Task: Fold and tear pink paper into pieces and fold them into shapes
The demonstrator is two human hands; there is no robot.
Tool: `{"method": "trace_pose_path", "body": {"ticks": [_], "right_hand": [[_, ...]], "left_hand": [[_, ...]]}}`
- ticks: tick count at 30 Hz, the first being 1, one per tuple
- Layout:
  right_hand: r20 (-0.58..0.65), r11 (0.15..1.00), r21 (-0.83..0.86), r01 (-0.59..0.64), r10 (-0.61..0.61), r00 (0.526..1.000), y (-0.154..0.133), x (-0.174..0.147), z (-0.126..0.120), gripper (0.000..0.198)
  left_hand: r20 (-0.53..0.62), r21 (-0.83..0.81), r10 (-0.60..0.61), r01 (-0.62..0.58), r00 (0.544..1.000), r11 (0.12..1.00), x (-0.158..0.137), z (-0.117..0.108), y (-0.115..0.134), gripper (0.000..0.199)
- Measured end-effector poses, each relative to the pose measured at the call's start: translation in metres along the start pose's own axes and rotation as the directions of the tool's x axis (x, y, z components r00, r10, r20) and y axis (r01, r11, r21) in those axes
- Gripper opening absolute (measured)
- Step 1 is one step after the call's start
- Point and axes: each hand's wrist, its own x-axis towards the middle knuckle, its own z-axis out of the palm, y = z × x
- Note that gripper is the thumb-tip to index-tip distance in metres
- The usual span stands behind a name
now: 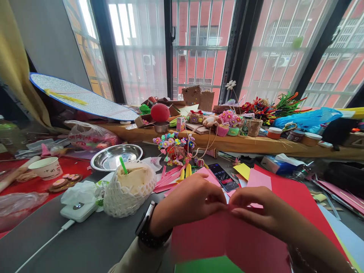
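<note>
My left hand (193, 197), with a dark watch on the wrist, and my right hand (260, 208) meet fingertip to fingertip in the middle. Both pinch a bit of pinkish-red paper (229, 207), mostly hidden by the fingers. Below them spreads a pinkish-red sheet (199, 239); I cannot tell whether the pinched bit is its edge. Under it shows a green sheet (209, 265). Just beyond the hands lies a phone (223, 177) with a lit timer. Pink paper strips (167, 178) sit to its left, and a large red sheet (301, 204) extends to the right.
A coconut in white foam netting (129, 193) with a green straw stands left. Near it are a steel plate (98, 161), a paper cup (47, 168) and a white charger (78, 210) with its cable. Craft flowers (173, 148) and a crowded wooden ledge (244, 144) line the back.
</note>
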Motion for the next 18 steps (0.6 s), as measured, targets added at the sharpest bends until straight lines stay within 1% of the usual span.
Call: {"method": "trace_pose_path", "body": {"ticks": [8, 13, 18], "right_hand": [[0.028, 0.998, 0.061, -0.001, -0.001, 1.0, -0.004, -0.0003, -0.0039, 0.018], [0.053, 0.983, 0.182, -0.026, 0.017, 0.998, -0.0038, 0.0007, -0.0021, 0.016], [0.074, 0.957, 0.285, -0.045, 0.025, 0.997, -0.0017, 0.0025, -0.0004, 0.019]], "left_hand": [[0.036, -0.103, 0.0, 0.004, 0.999, 0.995, -0.0012, -0.009, 0.0059, 0.009], [0.096, -0.199, -0.024, 0.043, 0.995, 0.979, -0.0033, -0.0096, 0.003, 0.011], [0.127, -0.292, -0.024, 0.06, 0.992, 0.955, -0.0029, -0.0103, 0.0002, 0.012]]}}
